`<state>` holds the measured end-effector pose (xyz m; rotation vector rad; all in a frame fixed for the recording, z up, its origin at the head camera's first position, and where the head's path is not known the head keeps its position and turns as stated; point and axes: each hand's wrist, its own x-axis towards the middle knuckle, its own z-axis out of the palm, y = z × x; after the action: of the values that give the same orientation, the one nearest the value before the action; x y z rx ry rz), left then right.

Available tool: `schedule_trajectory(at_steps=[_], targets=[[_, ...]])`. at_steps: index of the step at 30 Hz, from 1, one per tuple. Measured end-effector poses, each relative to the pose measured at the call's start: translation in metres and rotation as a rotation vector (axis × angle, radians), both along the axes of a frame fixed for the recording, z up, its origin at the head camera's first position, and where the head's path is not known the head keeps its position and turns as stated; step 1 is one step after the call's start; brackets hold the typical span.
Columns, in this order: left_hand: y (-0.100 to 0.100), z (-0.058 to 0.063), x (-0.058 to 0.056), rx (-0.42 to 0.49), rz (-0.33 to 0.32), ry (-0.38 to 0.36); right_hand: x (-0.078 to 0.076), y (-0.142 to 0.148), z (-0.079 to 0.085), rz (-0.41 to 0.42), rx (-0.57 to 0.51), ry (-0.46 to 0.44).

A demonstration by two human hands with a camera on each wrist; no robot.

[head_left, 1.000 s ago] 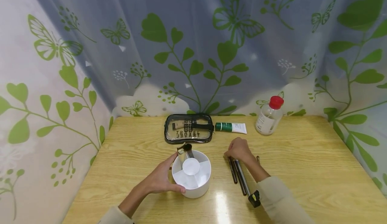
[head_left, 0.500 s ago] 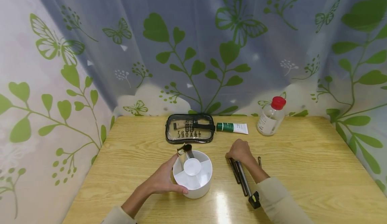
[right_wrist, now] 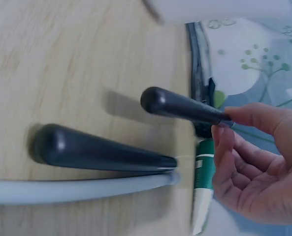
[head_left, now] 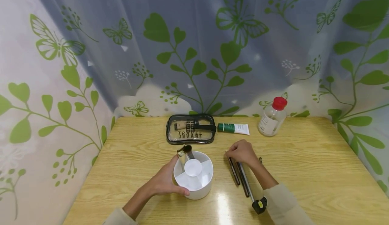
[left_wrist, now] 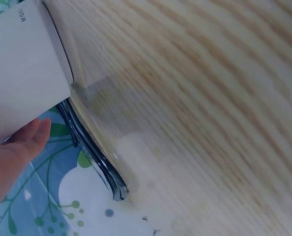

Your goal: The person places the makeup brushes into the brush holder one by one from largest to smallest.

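Note:
My left hand [head_left: 165, 180] grips a round white divided organizer [head_left: 199, 193], thumb on the near side, fingers behind the far side. Two makeup brushes [head_left: 188, 149] stand in its back left compartment. My right hand [head_left: 242, 151] pinches a slim dark makeup brush [right_wrist: 180, 104] between thumb and fingertips; in the right wrist view its rounded handle end is raised over its shadow. Beside it lie another dark-handled brush [right_wrist: 101, 150] and a long silvery stick [right_wrist: 77, 191] with a black end piece [head_left: 259, 205] marked yellow. My hand hides their far ends.
Behind the organizer lies a clear travel pouch [head_left: 190, 129] with black trim. A green and white tube [head_left: 233, 128] is beside it. A red-capped bottle [head_left: 271, 118] stands at the back right, near the patterned curtain. Another thin item [head_left: 260, 159] shows behind my right wrist.
The pinched brush has come slightly away from the others, to the left. The black end piece has shifted a little right and nearer. My left hand and the organizer stay in place.

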<state>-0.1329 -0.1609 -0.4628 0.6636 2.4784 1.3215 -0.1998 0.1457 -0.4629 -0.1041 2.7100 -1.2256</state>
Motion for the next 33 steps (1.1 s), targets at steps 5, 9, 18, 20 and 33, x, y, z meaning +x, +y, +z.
schedule_trajectory(at_steps=[5,9,18,20,33], targets=[[0.001,-0.001,0.0,0.009,-0.003,0.017,0.009,0.004,0.013,0.008,-0.063,0.019],[0.002,-0.001,0.0,-0.003,0.008,0.017,0.017,0.007,0.024,0.013,-0.096,0.038],[0.002,-0.002,0.001,-0.001,-0.006,0.025,0.033,0.006,0.054,-0.013,-0.26,0.089],[0.002,-0.002,0.0,-0.005,-0.006,0.031,0.036,0.003,0.06,-0.024,-0.303,0.094],[0.002,-0.002,0.0,-0.012,0.003,0.017,0.046,-0.019,0.07,-0.058,-0.508,0.243]])
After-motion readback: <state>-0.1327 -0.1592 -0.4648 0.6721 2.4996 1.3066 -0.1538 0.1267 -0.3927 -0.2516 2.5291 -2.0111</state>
